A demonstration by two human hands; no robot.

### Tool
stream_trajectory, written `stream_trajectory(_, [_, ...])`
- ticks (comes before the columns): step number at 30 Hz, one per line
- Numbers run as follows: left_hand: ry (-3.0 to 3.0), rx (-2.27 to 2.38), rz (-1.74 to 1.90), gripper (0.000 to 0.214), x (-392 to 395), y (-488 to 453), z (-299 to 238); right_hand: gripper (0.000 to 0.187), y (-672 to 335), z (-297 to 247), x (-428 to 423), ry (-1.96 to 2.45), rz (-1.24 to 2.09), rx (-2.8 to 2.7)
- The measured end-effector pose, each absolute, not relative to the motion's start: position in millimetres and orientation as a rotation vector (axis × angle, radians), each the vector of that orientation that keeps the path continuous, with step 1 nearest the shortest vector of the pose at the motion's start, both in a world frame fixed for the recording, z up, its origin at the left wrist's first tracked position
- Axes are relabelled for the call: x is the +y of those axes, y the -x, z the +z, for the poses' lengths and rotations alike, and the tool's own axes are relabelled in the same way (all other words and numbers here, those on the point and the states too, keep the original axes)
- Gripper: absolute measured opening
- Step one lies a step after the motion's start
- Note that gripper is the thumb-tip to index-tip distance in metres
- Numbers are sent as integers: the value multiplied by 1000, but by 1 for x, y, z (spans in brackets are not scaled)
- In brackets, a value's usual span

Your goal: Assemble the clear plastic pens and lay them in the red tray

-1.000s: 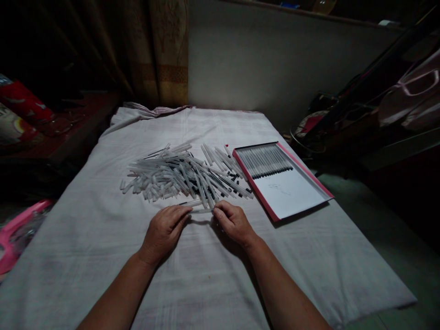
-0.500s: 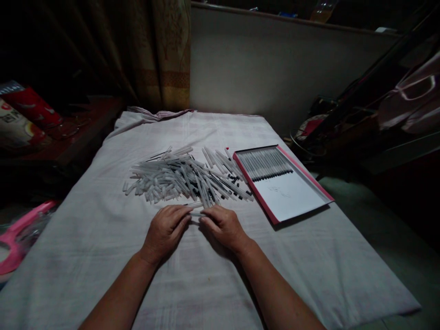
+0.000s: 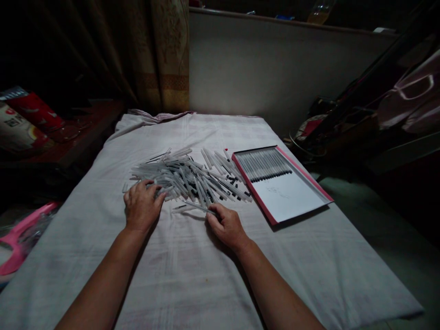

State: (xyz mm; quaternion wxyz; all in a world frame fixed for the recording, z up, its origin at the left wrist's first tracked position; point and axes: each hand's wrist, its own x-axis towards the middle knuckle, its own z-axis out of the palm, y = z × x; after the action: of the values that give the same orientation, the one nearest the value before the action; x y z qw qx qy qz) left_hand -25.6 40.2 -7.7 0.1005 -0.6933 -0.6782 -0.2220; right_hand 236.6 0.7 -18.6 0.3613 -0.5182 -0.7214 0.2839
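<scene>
My right hand is closed on one end of a pen, a clear barrel with a dark refill, whose other end points left. At the near left edge of the heap of pen parts, my left hand lies over translucent caps, fingers apart and reaching down among them. Its fingertips are partly hidden. Clear barrels, dark refills and small black plugs make up the rest of the heap. Another pen piece lies on the cloth just in front of the heap, between my hands.
Right of the heap stands a shallow red-edged box holding a row of pens with black ends. A pale cloth covers the table. A pink-handled item is at the left, and a curtain hangs behind.
My left hand has let go of the pen and moved left and forward to the caps. My right hand still holds the pen, now tilted with its free end showing.
</scene>
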Motion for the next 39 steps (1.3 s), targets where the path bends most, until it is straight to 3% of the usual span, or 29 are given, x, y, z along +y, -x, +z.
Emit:
stream_trajectory(10, [2031, -1942, -719, 23, 19, 32, -5, 20, -238, -18, 1, 1353, 723, -1893])
stream_trajectory(17, [2047, -2277, -923, 21, 9, 30, 5, 21, -238, -21, 1, 1369, 710, -1894])
stream_trajectory(21, [1978, -2632, -1321, 30, 4, 18, 12, 25, -238, -23, 0, 1316, 731, -1863])
stream_trajectory(24, [1836, -2932, -2041, 54, -2, 3, 12, 28, -239, -24, -2, 1195, 811, -1789])
stream_trajectory(26, [1796, -2997, -2278, 61, -8, -5, 11, 27, -240, -23, -3, 1132, 886, -1727])
stream_trajectory(31, [1848, -3045, -2450, 60, -18, -11, 7, 23, -243, -18, -4, 1114, 969, -1666])
stream_trajectory(39, [1962, -3025, -2422, 55, -18, -8, 4, 22, -240, -16, -5, 1123, 990, -1750])
